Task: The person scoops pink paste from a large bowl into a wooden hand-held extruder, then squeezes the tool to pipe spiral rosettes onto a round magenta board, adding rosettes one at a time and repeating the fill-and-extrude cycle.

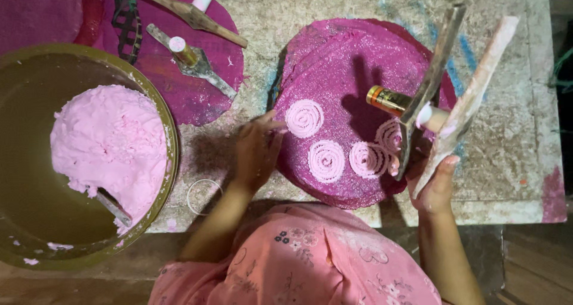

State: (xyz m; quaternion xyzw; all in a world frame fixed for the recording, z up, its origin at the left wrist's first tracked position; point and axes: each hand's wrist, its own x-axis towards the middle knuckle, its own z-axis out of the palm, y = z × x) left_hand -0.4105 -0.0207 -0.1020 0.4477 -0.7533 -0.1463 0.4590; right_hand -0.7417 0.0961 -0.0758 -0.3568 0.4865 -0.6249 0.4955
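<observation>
My right hand (437,185) grips a hand press (439,84) with two long wooden levers and a brass cylinder, held over the right side of a round pink mesh mat (352,48). Pink dough comes out beneath it onto a half-formed spiral (389,135). Three finished pink dough spirals lie on the mat, one at the upper left (304,118), two lower (326,160) (367,159). My left hand (256,153) rests at the mat's left edge, fingertips touching it beside the upper spiral.
A large brass bowl (164,111) at left holds a mound of pink dough (110,144) with a metal tool stuck in it. Behind lie more pink mats (197,99) bearing a second press (191,60) and wooden levers (191,12). The stone slab (513,156) ends at right.
</observation>
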